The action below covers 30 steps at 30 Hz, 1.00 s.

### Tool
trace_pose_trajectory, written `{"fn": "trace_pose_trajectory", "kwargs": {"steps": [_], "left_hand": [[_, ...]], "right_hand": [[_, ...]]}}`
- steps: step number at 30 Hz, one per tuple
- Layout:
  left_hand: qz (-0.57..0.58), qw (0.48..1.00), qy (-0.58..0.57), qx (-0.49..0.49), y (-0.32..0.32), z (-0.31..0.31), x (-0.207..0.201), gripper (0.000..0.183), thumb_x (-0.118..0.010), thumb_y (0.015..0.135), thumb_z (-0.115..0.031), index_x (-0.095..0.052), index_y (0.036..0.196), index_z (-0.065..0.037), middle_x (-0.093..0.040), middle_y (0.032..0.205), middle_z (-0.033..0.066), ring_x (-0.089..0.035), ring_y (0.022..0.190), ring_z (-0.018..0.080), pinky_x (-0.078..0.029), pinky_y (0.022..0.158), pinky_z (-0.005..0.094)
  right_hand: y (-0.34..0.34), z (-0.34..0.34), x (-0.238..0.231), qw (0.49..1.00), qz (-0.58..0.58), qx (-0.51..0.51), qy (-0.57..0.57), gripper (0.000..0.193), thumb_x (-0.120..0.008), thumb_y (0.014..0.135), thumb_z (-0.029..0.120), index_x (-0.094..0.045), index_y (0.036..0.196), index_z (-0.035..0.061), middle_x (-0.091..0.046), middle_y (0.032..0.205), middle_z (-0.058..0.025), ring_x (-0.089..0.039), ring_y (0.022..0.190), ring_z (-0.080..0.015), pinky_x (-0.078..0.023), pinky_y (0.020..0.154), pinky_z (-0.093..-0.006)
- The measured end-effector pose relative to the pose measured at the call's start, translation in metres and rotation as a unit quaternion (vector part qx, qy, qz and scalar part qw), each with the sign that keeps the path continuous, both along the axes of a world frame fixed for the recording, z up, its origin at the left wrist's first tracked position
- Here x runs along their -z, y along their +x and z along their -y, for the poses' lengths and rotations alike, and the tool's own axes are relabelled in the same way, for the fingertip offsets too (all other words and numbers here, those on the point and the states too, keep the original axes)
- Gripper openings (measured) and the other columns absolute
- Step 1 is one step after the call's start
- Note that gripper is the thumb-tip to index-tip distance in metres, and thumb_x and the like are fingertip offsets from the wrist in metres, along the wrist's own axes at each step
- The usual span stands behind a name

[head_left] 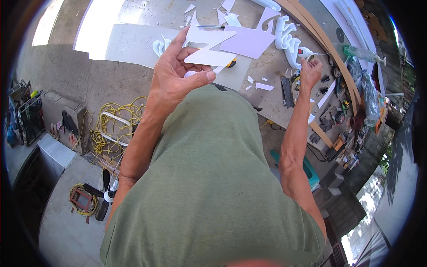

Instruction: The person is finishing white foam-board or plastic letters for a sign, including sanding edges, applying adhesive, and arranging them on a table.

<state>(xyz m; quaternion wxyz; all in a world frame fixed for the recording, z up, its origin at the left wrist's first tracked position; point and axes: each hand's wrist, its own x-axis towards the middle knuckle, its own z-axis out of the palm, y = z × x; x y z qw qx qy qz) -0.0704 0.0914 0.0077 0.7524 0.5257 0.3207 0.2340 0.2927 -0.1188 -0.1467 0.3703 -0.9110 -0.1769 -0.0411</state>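
My left hand (pixel 175 78) is raised over the near edge of the work table, its thumb and fingers closed on a flat white Z-shaped cutout (pixel 209 50). A curled white strip shows by the thumb. Over the right part of the table, my right hand (pixel 311 74) has its fingers curled together beside a small white bottle (pixel 305 52) with a red patch. Something small and round shows at the fingertips; its kind is unclear. Beyond the cutout lies a pale lilac sheet (pixel 247 41) with a curved cut edge. White raised lettering (pixel 287 40) stands to its right.
White scraps (pixel 262 84) and offcuts lie about the table (pixel 271 100). Long brown strips (pixel 327 42) curve along the right side, near a clear tube (pixel 362 53) and scattered tools. On the floor at left are a tangled yellow cord (pixel 111 122) and a fan (pixel 108 194).
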Motion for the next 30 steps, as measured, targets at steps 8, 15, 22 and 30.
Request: {"fn": "trace_pose_trajectory", "kwargs": {"steps": [8, 15, 22, 30], "left_hand": [[0.007, 0.998, -0.003, 0.07, 0.009, 0.005, -0.001, 0.099, -0.078, 0.074, 0.0, -0.017, 0.151, 0.007, -0.065, 0.106, 0.0184, -0.066, 0.092, 0.0198, -0.056, 0.08, 0.0311], [0.01, 0.99, -0.023, 0.14, 0.008, 0.004, -0.001, 0.097, -0.075, 0.075, 0.002, -0.017, 0.152, 0.004, -0.064, 0.105, 0.0161, -0.066, 0.091, 0.0179, -0.055, 0.079, 0.029], [-0.012, 0.996, 0.006, 0.092, 0.005, 0.005, 0.001, 0.096, -0.078, 0.074, 0.0, -0.02, 0.15, 0.008, -0.064, 0.106, 0.0164, -0.066, 0.092, 0.0186, -0.056, 0.078, 0.0299], [-0.026, 0.987, -0.154, 0.048, -0.002, 0.003, 0.004, 0.032, -0.079, 0.08, -0.022, -0.07, 0.097, 0.004, -0.07, 0.082, 0.012, -0.062, 0.066, 0.0106, -0.046, 0.049, 0.0222]], "right_hand": [[-0.16, -0.055, -0.155, 0.82, -0.468, -0.195, 0.265, 0.032, -0.068, 0.093, 0.027, -0.068, 0.105, -0.0027, -0.068, 0.086, -0.0078, -0.06, 0.069, -0.0088, -0.045, 0.057, -0.0204], [-0.186, -0.069, -0.169, 0.797, -0.527, -0.27, 0.118, 0.029, -0.071, 0.091, 0.027, -0.07, 0.099, -0.0012, -0.064, 0.075, -0.0011, -0.052, 0.062, -0.0041, -0.04, 0.052, -0.0187], [-0.197, -0.075, -0.163, 0.793, -0.535, -0.232, 0.175, 0.021, -0.072, 0.09, 0.022, -0.069, 0.089, 0.0013, -0.062, 0.069, 0.0, -0.05, 0.057, -0.0032, -0.035, 0.047, -0.0172], [-0.207, -0.085, -0.168, 0.782, -0.53, -0.172, 0.279, 0.018, -0.073, 0.089, 0.019, -0.069, 0.089, 0.001, -0.063, 0.068, -0.0016, -0.051, 0.056, -0.0035, -0.036, 0.047, -0.0177]]}}
